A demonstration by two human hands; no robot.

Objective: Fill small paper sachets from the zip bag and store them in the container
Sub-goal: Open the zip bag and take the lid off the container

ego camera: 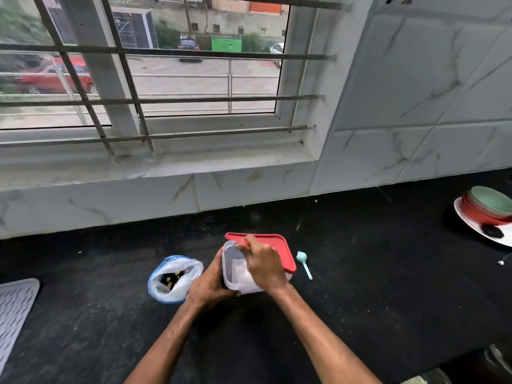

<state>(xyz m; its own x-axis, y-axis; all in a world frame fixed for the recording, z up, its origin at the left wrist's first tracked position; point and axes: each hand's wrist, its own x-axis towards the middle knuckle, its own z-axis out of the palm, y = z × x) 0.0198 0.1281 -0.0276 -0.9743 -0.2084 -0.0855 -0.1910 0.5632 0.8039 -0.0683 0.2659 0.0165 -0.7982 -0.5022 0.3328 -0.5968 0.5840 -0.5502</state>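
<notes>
Low centre of the frame, I have the left hand [209, 284] with its grip clamped round the clear container [233, 273] on the black worktop [360, 314]. The right hand [264, 266] has its grip curled on the red lid [279, 245], which sits askew over the container. The open zip bag [174, 278] stands just left.

Home kitchen: black stone counter [360, 273], stacked bowls [487, 206], tiled wall [415, 92].

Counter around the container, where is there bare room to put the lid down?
Bare counter lies between the blue scoop and the plate of bowls, and between the zip bag and the grey mat. It is crowded right beside the container, with bag and scoop close on either side.
</notes>
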